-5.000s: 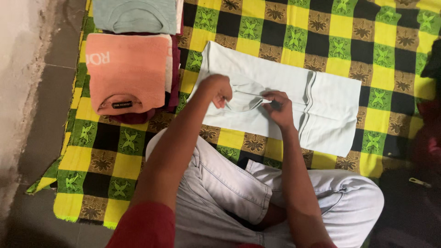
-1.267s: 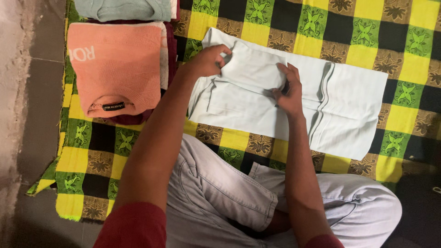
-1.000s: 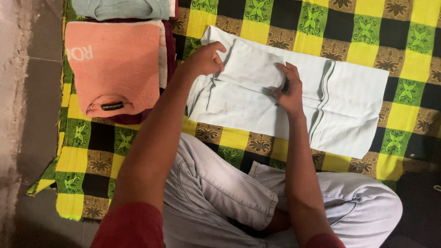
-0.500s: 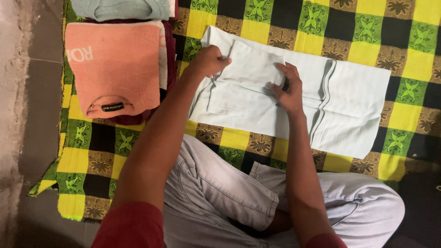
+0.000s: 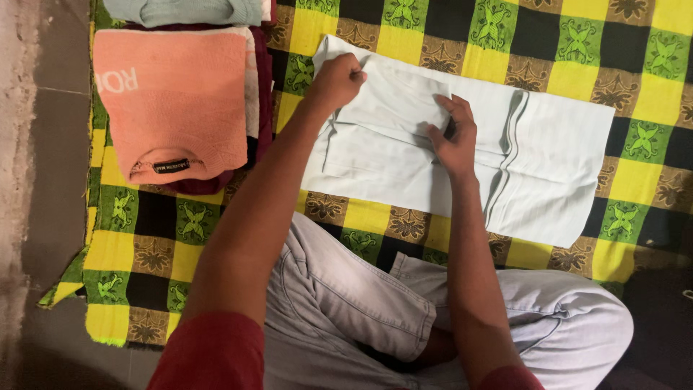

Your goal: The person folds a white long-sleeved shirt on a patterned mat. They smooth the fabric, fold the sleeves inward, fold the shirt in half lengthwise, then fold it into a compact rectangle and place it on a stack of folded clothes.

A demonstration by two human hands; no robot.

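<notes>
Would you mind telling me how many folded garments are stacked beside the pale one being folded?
At least 3 show: a teal one at the top edge, a salmon one below it, and a maroon one under the salmon. More may be hidden.

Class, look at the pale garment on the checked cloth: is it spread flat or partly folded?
Partly folded. The pale garment shows a flap doubled over itself, pinched by the left hand and right hand.

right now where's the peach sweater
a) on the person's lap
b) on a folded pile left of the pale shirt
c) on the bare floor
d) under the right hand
b: the peach sweater tops a folded pile on the checked cloth, left of the pale shirt that both hands grip.
</notes>
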